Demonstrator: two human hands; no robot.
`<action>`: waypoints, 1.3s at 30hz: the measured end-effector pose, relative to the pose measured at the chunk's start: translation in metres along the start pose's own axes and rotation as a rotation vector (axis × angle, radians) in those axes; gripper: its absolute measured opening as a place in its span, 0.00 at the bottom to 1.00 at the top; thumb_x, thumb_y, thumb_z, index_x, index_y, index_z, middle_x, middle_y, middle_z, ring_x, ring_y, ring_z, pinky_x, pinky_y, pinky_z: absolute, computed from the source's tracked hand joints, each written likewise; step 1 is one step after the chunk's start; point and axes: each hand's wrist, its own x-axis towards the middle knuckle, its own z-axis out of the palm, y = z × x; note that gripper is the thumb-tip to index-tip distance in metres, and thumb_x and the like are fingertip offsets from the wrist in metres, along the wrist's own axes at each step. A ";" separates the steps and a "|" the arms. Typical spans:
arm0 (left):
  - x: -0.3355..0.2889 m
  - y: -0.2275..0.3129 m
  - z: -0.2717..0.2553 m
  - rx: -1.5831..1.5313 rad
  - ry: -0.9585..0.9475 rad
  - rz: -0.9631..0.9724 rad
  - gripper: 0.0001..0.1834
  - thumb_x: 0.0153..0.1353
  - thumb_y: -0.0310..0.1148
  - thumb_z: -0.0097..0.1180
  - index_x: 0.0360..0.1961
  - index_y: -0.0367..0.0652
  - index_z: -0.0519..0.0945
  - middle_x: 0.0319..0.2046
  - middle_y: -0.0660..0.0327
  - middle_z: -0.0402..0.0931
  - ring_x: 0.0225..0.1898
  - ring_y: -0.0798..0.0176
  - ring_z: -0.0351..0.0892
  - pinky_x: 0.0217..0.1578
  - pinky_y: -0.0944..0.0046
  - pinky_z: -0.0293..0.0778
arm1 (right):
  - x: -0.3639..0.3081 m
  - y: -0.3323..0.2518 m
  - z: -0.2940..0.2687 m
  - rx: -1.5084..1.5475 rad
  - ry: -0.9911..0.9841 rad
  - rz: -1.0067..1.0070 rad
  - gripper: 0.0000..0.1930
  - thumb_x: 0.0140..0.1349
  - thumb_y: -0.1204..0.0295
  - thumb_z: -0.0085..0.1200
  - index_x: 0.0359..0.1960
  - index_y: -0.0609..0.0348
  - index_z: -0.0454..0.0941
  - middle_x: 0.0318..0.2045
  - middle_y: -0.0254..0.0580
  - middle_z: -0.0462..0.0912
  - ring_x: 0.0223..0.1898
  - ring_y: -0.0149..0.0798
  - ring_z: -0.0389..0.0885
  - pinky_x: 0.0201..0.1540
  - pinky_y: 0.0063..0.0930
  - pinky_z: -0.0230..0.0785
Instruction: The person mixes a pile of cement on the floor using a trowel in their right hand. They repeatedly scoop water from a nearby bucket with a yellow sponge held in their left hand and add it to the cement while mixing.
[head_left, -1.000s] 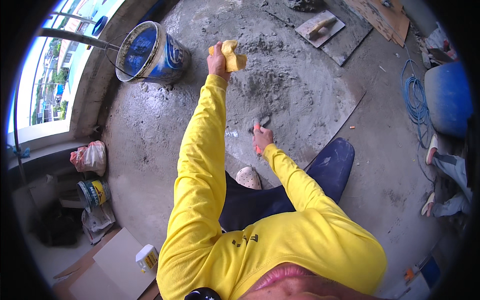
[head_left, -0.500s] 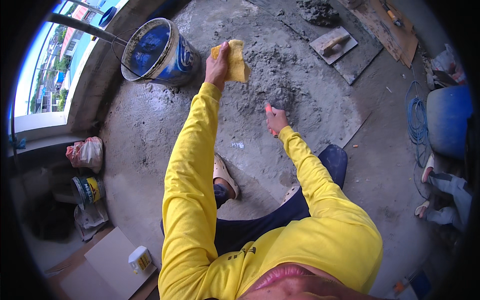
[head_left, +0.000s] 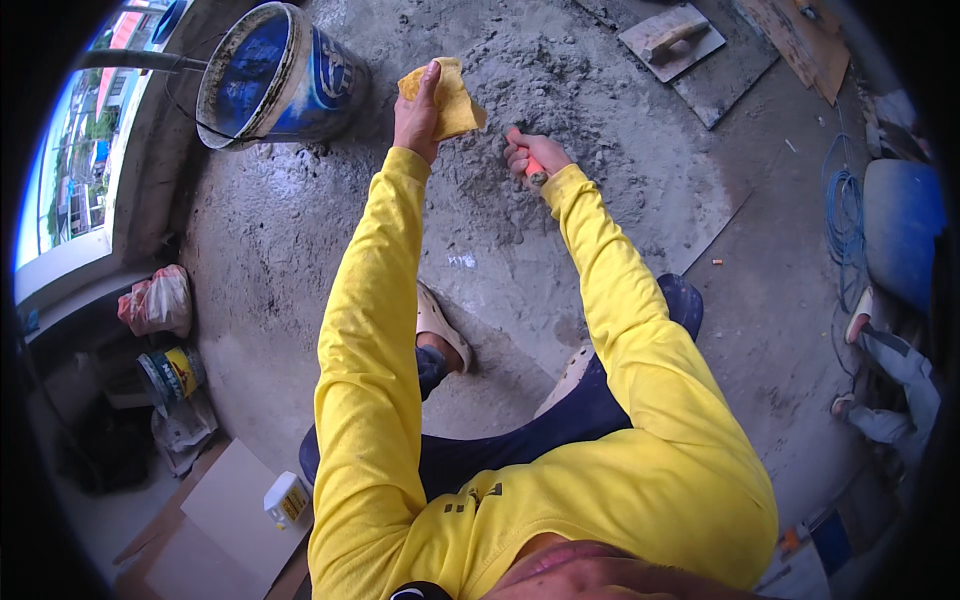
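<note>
My left hand point(head_left: 418, 118) is closed around a yellow sponge block point(head_left: 456, 103), held up over the mortar with the thumb on its near face. A little to the right, my right hand point(head_left: 540, 155) grips the orange handle of a trowel point(head_left: 532, 158). The handle's butt end points toward me; I cannot make out the blade against the grey mix. Beneath both hands spreads a rough heap of wet grey mortar point(head_left: 600, 130) on the floor.
A blue-and-white bucket point(head_left: 335, 85) stands at the left beside the window ledge. A float point(head_left: 672, 42) lies on a board at the upper right. A blue drum point(head_left: 900, 225) and coiled blue hose point(head_left: 845, 215) are farther right. A white jug point(head_left: 287, 498) stands lower left.
My right hand has moved slightly up and left, and its wrist has turned so the orange handle tilts differently. The left hand still holds the sponge, now turned. The whole view has shifted somewhat.
</note>
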 end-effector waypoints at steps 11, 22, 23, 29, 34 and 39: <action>-0.045 0.049 0.071 0.047 -0.089 0.103 0.17 0.61 0.40 0.61 0.43 0.37 0.77 0.31 0.60 0.80 0.27 0.63 0.83 0.29 0.64 0.81 | -0.146 0.019 -0.016 -2.103 0.403 -0.921 0.21 0.61 0.75 0.48 0.58 0.58 0.67 0.36 0.61 0.81 0.38 0.61 0.82 0.41 0.51 0.75; -0.028 0.011 0.081 0.029 0.057 0.094 0.16 0.63 0.40 0.59 0.33 0.35 0.79 0.26 0.59 0.79 0.23 0.62 0.80 0.24 0.62 0.75 | -0.043 0.015 -0.068 -2.129 0.535 -0.585 0.29 0.66 0.70 0.42 0.69 0.55 0.54 0.42 0.65 0.79 0.44 0.63 0.80 0.50 0.52 0.73; -0.025 0.009 0.077 0.047 0.074 0.082 0.16 0.63 0.40 0.59 0.33 0.35 0.79 0.26 0.59 0.79 0.23 0.63 0.80 0.24 0.62 0.76 | -0.056 0.023 -0.061 -2.144 0.499 -0.562 0.28 0.66 0.70 0.41 0.69 0.55 0.54 0.41 0.65 0.79 0.44 0.63 0.81 0.49 0.52 0.73; 0.001 -0.002 0.102 0.061 -0.097 0.063 0.20 0.59 0.42 0.66 0.42 0.35 0.77 0.32 0.58 0.81 0.29 0.64 0.82 0.29 0.63 0.80 | -0.113 0.092 -0.122 -2.406 0.471 -0.530 0.35 0.62 0.76 0.43 0.72 0.58 0.48 0.39 0.68 0.79 0.40 0.63 0.82 0.45 0.50 0.74; 0.001 0.016 0.125 0.285 -0.289 0.233 0.34 0.54 0.46 0.71 0.55 0.36 0.71 0.41 0.56 0.81 0.40 0.62 0.83 0.40 0.60 0.82 | -0.097 0.065 -0.110 -1.920 0.297 -0.694 0.33 0.63 0.70 0.49 0.70 0.57 0.54 0.31 0.69 0.79 0.36 0.66 0.80 0.40 0.48 0.74; 0.037 0.076 0.021 0.758 -0.380 0.625 0.36 0.54 0.51 0.69 0.62 0.55 0.71 0.48 0.55 0.80 0.47 0.58 0.82 0.47 0.58 0.80 | -0.226 0.082 -0.120 -1.081 0.265 -0.399 0.25 0.71 0.66 0.46 0.69 0.46 0.61 0.22 0.31 0.71 0.14 0.28 0.68 0.16 0.28 0.64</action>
